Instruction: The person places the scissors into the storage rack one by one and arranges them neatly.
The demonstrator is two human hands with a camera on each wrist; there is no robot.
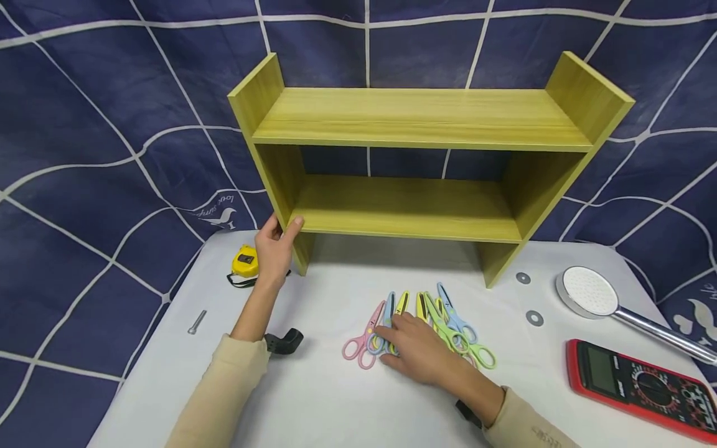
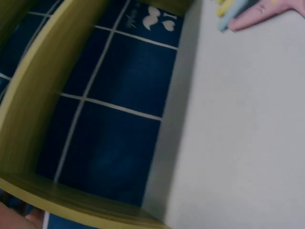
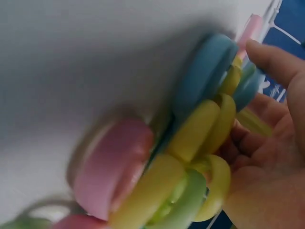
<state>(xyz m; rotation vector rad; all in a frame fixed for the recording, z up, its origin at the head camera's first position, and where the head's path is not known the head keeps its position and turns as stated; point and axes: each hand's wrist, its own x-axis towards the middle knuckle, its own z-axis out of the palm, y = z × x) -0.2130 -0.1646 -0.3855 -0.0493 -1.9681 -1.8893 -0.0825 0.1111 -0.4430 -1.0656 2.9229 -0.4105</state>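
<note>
My left hand [image 1: 272, 252] grips the left side panel of a wooden two-tier shelf [image 1: 414, 118], thumb on its front edge. In the left wrist view, a bit of that hand [image 2: 16, 220] shows beside the wooden panel [image 2: 71, 210]. Below the shelf, my right hand [image 1: 422, 351] reaches over a bunch of pastel scissors, with curled fingers and thumb around the handles. Pink scissors [image 1: 371, 323] lie at the bunch's left, blue scissors [image 1: 456, 316] and green ones at its right. The right wrist view has the thumb near a blue handle [image 3: 205, 71] and fingers behind yellow handles [image 3: 195, 131].
A yellow tape measure [image 1: 245, 261] and a bolt [image 1: 197, 322] lie on the left of the white table [image 1: 336, 410]. At the right are two washers [image 1: 534, 318], a shower head [image 1: 589, 291] and a red multimeter [image 1: 644, 389]. A dark blue gridded cloth hangs behind.
</note>
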